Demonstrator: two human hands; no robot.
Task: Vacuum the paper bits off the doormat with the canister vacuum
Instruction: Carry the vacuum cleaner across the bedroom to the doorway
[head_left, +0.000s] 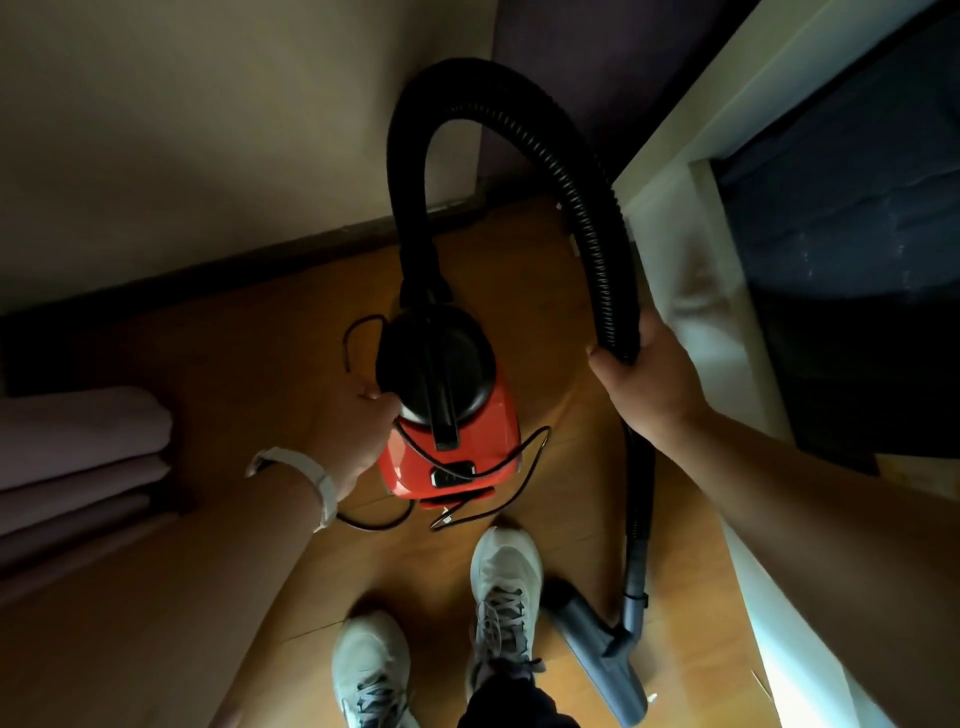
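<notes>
A red and black canister vacuum (457, 431) stands on the wooden floor in the middle of the head view. Its black ribbed hose (498, 93) arches up and over to the right. My right hand (641, 384) grips the hose's lower end, above the grey wand (636, 545) and the grey floor nozzle (602, 654). My left hand (353, 431) is at the canister's left side, fingers curled against it where the black power cord (363, 525) runs; what they hold is hidden. No doormat or paper bits are in view.
My two feet in pale sneakers (504, 587) stand just behind the canister. A white door frame (691, 291) rises on the right. Folded pinkish fabric (78, 462) lies at the left. A wall with dark skirting (234, 260) closes the far side.
</notes>
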